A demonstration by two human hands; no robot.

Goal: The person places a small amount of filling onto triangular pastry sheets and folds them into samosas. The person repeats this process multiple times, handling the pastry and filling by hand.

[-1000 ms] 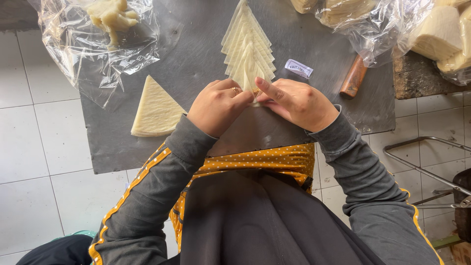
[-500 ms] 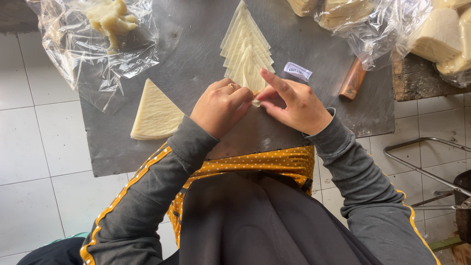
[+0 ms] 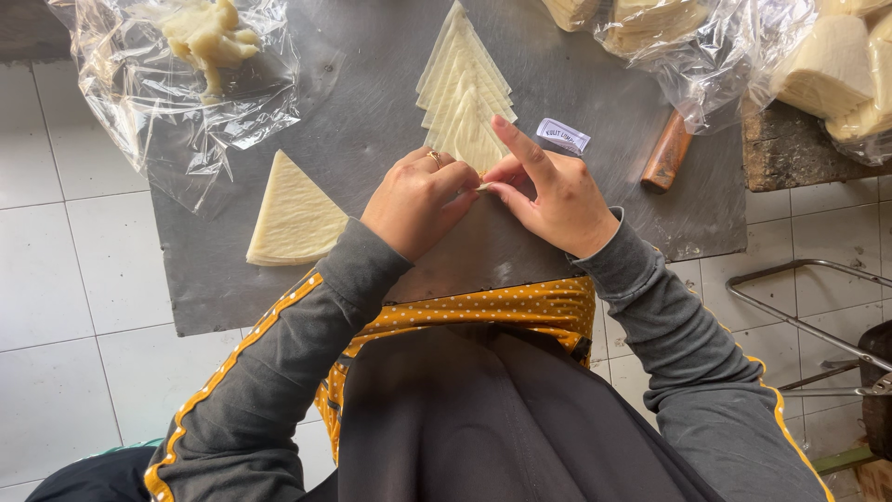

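1. The left hand (image 3: 418,200) and right hand (image 3: 548,191) meet at the middle of the grey tabletop (image 3: 595,214), fingertips touching each other.
2. Between them they pinch a small pale bit of wrapper (image 3: 484,186); both hands are closed narrowly on it, thumbs and forefingers pressed together.
3. The right forefinger sticks out straight, pointing up over the row of wrappers.
4. A ring sits on one left finger.
5. The pinched wrapper lies at the near end of a fanned row (image 3: 463,88) of overlapping cream triangles that runs away from the person toward the far edge.
6. Left of the hands, well apart from them, a separate triangle stack (image 3: 293,214) lies flat on the tabletop.
7. At the far left corner a crumpled clear bag (image 3: 149,102) holds a lump of pale filling (image 3: 204,33).
8. Just right of the row sits a small white label (image 3: 562,135), and beyond it a brown wooden handle (image 3: 667,158), its far end hidden under plastic.
9. More bagged stacks (image 3: 827,65) of cream sheets crowd the far right corner.
10. Grey sleeves with yellow stripes and a yellow dotted apron (image 3: 483,311) fill the foreground, and white floor tiles (image 3: 65,279) show on the left.
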